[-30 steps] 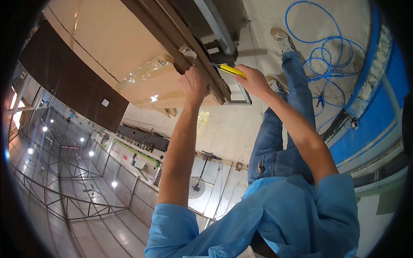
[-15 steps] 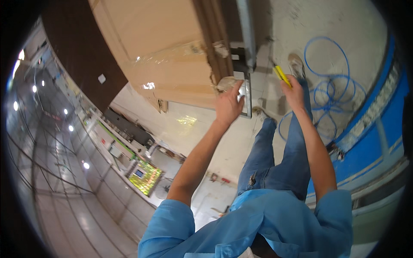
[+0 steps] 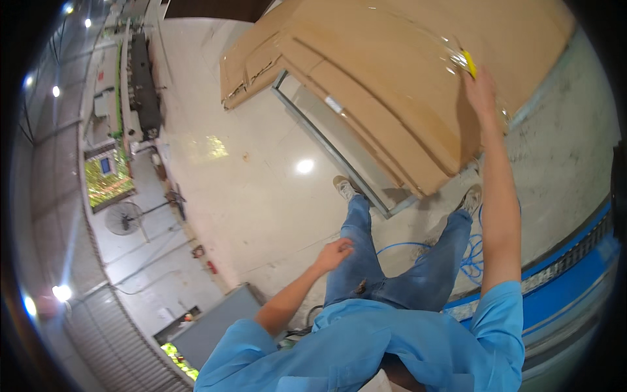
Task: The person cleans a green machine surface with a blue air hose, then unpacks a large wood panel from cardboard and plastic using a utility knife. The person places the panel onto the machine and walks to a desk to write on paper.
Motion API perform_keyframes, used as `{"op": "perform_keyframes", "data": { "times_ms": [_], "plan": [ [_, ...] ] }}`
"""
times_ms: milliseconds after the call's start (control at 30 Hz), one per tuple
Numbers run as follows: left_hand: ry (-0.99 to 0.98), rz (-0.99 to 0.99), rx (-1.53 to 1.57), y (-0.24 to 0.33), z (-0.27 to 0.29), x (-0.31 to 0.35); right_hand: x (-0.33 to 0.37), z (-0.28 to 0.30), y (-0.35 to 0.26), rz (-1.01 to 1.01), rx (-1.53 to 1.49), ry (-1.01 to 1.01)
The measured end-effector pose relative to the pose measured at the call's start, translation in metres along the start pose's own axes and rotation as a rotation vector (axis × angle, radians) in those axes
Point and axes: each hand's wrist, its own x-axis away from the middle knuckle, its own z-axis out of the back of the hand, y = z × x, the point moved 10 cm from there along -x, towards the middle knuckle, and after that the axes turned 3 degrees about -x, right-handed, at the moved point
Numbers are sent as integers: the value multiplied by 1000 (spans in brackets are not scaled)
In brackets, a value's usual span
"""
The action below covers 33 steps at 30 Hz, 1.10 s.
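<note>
My right hand [image 3: 482, 93] reaches far forward and grips a yellow utility knife [image 3: 469, 63]. The knife's tip end lies over shiny clear tape [image 3: 457, 60] on a large cardboard-wrapped stack [image 3: 385, 62]; whether the blade touches it I cannot tell. Close by my left thigh is my left hand [image 3: 334, 253], its fingers curled in and nothing visible in them. Below the cardboard, a grey metal frame [image 3: 326, 149] sticks out near my feet.
Blue hose [image 3: 471, 264] lies coiled on the floor beside my foot. A blue machine edge [image 3: 555, 274] runs along the right. Toward the left stand a round fan [image 3: 124, 218] and a grey panel [image 3: 225, 326]. A dark brown board [image 3: 215, 9] lies at the far edge.
My right hand has carried the knife forward onto the wrapped stack. My left hand has left the cardboard's corner and come back to my thigh, fingers now curled. The view has turned.
</note>
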Motion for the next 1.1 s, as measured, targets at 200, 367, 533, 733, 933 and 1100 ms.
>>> {"op": "perform_keyframes", "data": {
  "times_ms": [200, 367, 533, 733, 933, 1100],
  "plan": [
    [244, 95, 308, -249, 157, -64, 3, 15, -9, -151, 214, 44],
    [445, 334, 523, -411, 209, 0, 20, 28, -85, -176, 485, -64],
    [132, 541, 719, -475, 178, 26, 45, 25, -116, -177, 504, 10],
    [84, 276, 682, -389, 309, -71, 72, 28, -109, -368, 344, 178],
    [210, -114, 629, -246, 543, -168, 72, 20, -129, -424, 278, 329],
    [248, -101, 533, -183, 639, -226, 53, 9, -163, -607, 197, 402]
  ]
}}
